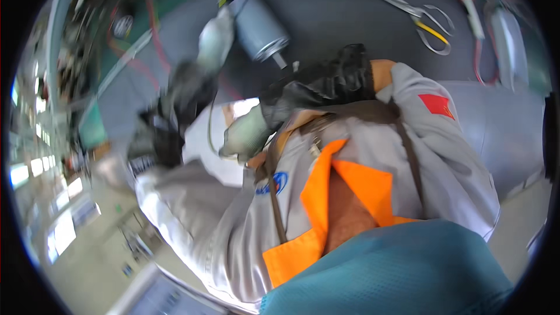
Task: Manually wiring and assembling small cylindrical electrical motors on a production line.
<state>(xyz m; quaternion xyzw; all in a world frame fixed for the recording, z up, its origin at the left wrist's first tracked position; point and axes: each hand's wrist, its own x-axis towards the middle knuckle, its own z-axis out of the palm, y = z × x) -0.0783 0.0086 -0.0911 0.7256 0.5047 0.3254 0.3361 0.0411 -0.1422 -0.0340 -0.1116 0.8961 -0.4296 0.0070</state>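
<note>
A grey cylindrical motor (256,26) lies on the dark work surface, its short metal shaft pointing toward me. At its far end, my gloved left hand (216,41) has its fingers pressed together beside a small yellow-green piece; blur hides what they grip. A thin cable (210,125) hangs from near the left hand and curves down toward me. Close to my chest, my gloved right hand (246,136) is curled, with the cable's lower part at its fingertips. Both forearms wear black sleeve covers.
Scissors (421,14) with a partly yellow handle lie at the far right of the dark mat (332,6). Beyond them are a red-and-pale handled tool (466,3) on a red cord and a translucent object (508,46). Red cords (153,17) and round parts (123,25) are at far left.
</note>
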